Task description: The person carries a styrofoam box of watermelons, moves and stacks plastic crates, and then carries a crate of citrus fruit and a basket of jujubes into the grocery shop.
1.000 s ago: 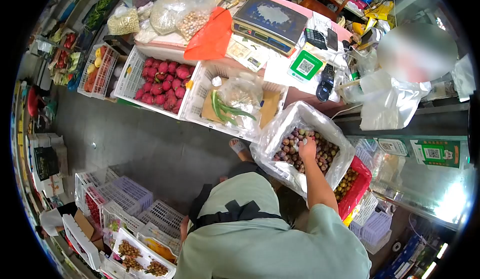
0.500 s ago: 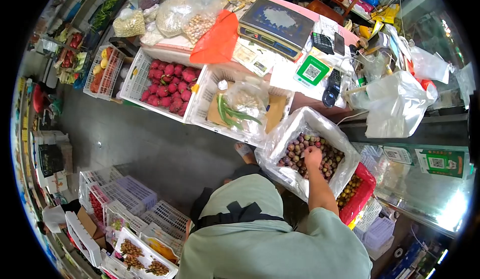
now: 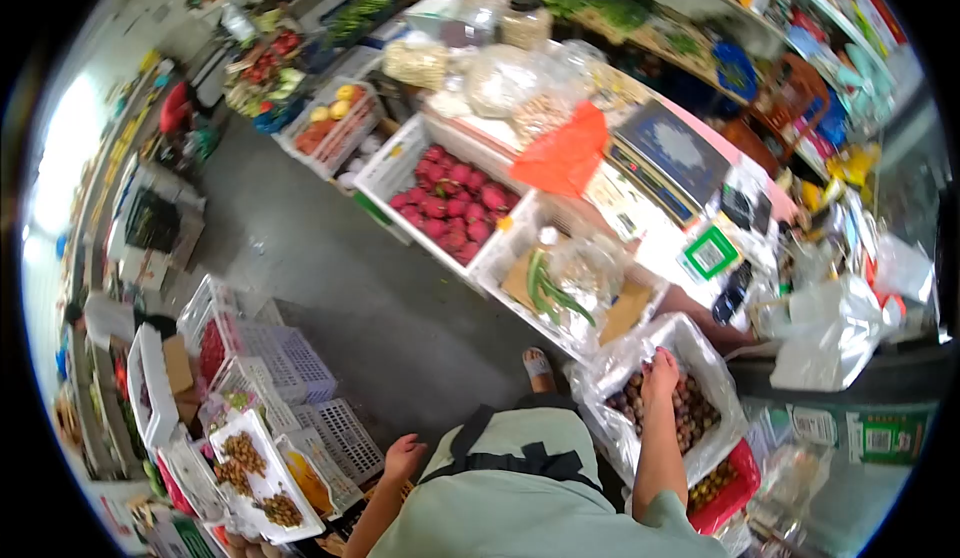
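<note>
My right hand (image 3: 660,373) is over a plastic-lined crate (image 3: 612,413) of dark purple plums (image 3: 692,413), near its far rim. Its fingers are drawn together; whatever is between them is too small and blurred to make out. Off to the left of my body, my left hand (image 3: 405,455) hangs in the air with its fingers loosely apart and nothing in it. Below the plum crate is a red-lined box (image 3: 738,483) with small yellow-brown fruit.
A crate with green leaves and a plastic bag (image 3: 585,270) adjoins a crate of dragon fruit (image 3: 455,203). Behind them, a counter carries a scale (image 3: 670,153) and a QR code sign (image 3: 710,253). Stacked crates (image 3: 285,358) and a longan tray (image 3: 265,468) are at left.
The view has swung left, so the counter and crates appear further right and lower. My left hand has come into view. My right hand is still at the plum crate.
</note>
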